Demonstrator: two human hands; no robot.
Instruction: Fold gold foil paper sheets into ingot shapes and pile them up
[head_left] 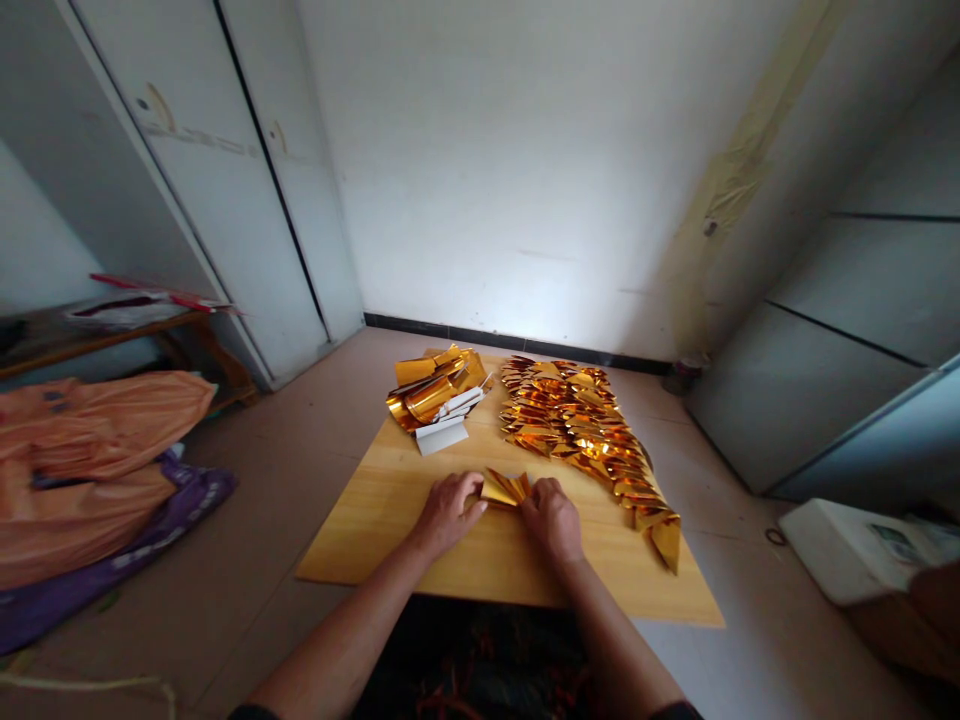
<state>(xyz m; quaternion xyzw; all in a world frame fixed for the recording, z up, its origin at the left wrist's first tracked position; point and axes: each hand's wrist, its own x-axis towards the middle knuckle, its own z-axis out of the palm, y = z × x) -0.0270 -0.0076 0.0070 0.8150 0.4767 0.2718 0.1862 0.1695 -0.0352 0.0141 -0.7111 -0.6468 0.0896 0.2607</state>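
- Gold foil paper (504, 488), partly folded, lay on the wooden board (390, 530) near its front edge, between the two hands and touched by both.
- Left hand (448, 512) rested knuckles-up on the board, its fingers curled onto the left edge of the gold foil paper and pressing it down.
- Right hand (553, 518) sat just beside it on the other side, fingers closed over the right edge of the same sheet; how tightly either hand pinched the paper could not be made out.
- Both forearms reached in from the bottom of the view, converging on the sheet.
- Farther back on the board, at its left, sat a loose stack of flat gold sheets (435, 392) with white backing showing.
- At the right, a long heap of folded gold pieces (581, 425) ran from the far edge of the board down toward its right front corner, well apart from the hands.
- The board lay on a tiled floor (247, 560); an orange bag (90, 450) rested on the floor at the left, and a white box (847, 545) stood at the right.
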